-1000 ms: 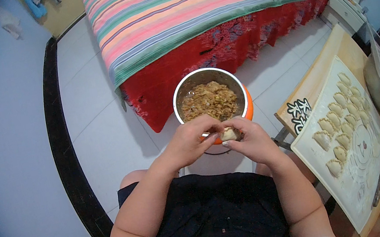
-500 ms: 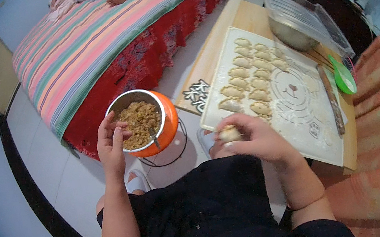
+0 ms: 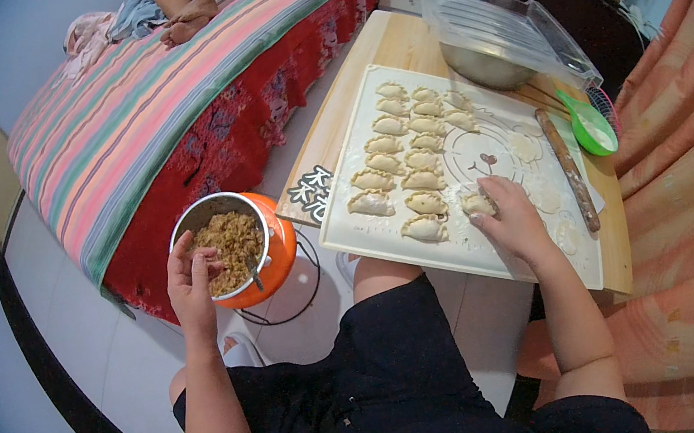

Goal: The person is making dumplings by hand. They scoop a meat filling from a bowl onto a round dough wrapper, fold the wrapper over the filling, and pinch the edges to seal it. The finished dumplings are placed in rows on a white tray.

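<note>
My right hand [image 3: 516, 225] is over the white board [image 3: 349, 236], its fingers closed on a dumpling [image 3: 475, 205] at the board's surface. Left of it, several pleated dumplings [image 3: 422, 180] lie in rows. Round dough wrappers [image 3: 526, 146] and a floured rolling pin [image 3: 567, 170] are to the right of my hand. My left hand [image 3: 189, 284] hovers at the near left rim of an orange pot [image 3: 279, 251], its fingers loosely bent and apart with nothing in them. Brown filling [image 3: 233, 240] fills the pot's bowl, and a spoon handle [image 3: 255, 278] sticks out.
The board rests on a wooden table [image 3: 330, 114]. At its far end are a metal bowl [image 3: 488, 69], a clear plastic lid [image 3: 506, 15] and a green scoop [image 3: 591, 130] with flour. A striped bed [image 3: 152, 93] with another person's legs [image 3: 189, 13] stands at the back left.
My right hand has carried the dumpling from above my lap forward and right onto the board. My left hand stays beside the pot. The view has shifted.
</note>
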Demonstrator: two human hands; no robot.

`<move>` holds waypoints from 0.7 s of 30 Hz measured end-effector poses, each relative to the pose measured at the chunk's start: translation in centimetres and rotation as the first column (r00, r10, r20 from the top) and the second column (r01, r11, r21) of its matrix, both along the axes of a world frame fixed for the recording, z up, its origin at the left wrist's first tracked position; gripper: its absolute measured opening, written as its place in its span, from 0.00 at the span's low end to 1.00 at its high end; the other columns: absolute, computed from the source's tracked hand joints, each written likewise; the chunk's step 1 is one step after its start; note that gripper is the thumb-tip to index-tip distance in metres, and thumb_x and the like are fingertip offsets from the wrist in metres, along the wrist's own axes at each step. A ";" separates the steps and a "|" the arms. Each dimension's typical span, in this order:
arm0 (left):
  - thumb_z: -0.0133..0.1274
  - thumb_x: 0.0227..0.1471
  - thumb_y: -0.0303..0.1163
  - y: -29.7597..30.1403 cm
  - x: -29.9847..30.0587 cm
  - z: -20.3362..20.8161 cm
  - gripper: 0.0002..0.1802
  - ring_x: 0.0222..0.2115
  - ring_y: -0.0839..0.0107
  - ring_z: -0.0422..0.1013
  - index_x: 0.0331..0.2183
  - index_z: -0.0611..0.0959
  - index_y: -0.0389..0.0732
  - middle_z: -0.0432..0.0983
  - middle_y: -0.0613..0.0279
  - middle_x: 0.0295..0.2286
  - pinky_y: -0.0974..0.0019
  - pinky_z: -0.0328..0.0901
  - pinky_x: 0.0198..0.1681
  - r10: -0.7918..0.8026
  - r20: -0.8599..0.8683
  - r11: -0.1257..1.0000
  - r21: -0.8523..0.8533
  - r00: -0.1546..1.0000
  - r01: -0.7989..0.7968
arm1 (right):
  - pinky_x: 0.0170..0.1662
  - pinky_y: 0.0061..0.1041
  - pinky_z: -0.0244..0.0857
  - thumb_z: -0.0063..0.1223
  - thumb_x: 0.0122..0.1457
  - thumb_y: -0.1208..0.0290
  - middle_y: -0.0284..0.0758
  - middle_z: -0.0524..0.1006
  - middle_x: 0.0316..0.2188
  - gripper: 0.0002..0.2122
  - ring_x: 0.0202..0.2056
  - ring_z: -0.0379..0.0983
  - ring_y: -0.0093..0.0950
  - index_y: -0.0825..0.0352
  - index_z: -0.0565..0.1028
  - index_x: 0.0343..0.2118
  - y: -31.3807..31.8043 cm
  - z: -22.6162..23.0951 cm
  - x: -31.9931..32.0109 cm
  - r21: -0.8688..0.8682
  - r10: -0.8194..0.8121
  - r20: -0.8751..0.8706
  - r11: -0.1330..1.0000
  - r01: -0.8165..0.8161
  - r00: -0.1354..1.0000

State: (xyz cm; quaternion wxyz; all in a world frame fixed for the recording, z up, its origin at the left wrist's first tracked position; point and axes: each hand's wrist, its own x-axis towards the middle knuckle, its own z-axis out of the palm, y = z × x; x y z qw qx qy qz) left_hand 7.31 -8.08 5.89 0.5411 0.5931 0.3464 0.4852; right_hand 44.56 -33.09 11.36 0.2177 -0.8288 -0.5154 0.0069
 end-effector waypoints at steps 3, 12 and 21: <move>0.45 0.57 0.31 -0.1 0.2 0.1 0.21 0.30 0.78 0.69 0.52 0.66 0.37 0.72 0.63 0.33 0.74 0.66 0.34 0.000 -0.015 1.000 -0.008 1.000 0.000 | 0.54 0.32 0.56 0.58 0.44 0.72 0.42 0.68 0.46 0.26 0.50 0.62 0.40 0.68 0.67 0.49 -0.3 -0.5 -0.2 -0.024 0.096 0.020 0.995 -0.095 0.995; 0.45 0.57 0.31 -0.2 0.5 0.4 0.20 0.29 0.79 0.69 0.51 0.68 0.37 0.73 0.64 0.32 0.75 0.66 0.34 0.004 -0.029 1.000 -0.011 1.000 -0.005 | 0.48 0.29 0.61 0.57 0.42 0.74 0.40 0.69 0.39 0.24 0.42 0.67 0.35 0.66 0.70 0.47 -1.6 1.1 -1.2 0.015 0.098 -0.386 0.995 -0.100 0.917; 0.45 0.57 0.31 -0.2 0.1 0.1 0.19 0.29 0.78 0.69 0.51 0.69 0.38 0.73 0.64 0.31 0.74 0.66 0.34 0.010 -0.030 1.000 -0.008 1.000 -0.010 | 0.48 0.29 0.61 0.56 0.43 0.74 0.40 0.70 0.40 0.20 0.43 0.67 0.35 0.67 0.72 0.44 -0.8 2.0 -1.9 0.036 0.121 -0.147 0.992 -0.117 0.982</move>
